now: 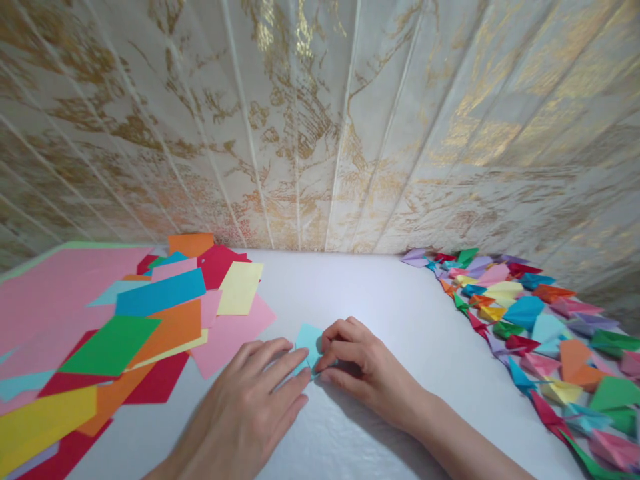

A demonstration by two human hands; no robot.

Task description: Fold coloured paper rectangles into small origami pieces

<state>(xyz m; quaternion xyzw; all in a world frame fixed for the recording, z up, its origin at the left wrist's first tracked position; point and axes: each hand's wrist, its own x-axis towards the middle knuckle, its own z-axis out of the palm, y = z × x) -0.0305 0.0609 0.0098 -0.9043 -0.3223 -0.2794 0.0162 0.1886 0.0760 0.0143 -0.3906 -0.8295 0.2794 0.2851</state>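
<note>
- The light blue paper [309, 335] lies around the middle of the counter [310, 280], well apart from the back edge, with both hands on it.
- The left hand [245, 397] reaches in from the near side, palm down. Its grip is loose: the fingers are stretched out and slightly apart, the fingertips resting over the paper's left and lower part.
- The right hand [363, 367] comes in from the near right, its fingers curled. Thumb and fingertips sit close together at the paper's right side; I cannot tell whether that grip is clamped on the paper or only pressing it.
- The fingertips of the two hands are near each other, and they hide part of the paper, so its exact shape is unclear.
- Toward the left edge, flat sheets overlap in a loose spread: a large pink sheet [55, 280], a blue sheet [160, 293], a green sheet [113, 345] and, in the near left corner, a yellow sheet [50, 417].
- A pale yellow sheet [241, 288] lies at the right side of this spread.
- Along the right edge, many folded pieces [523, 311] of coloured paper lie in a crowded band from the back edge to the near right corner.
- Pleated white fabric [300, 133] with a gold pattern rises behind the back edge.
</note>
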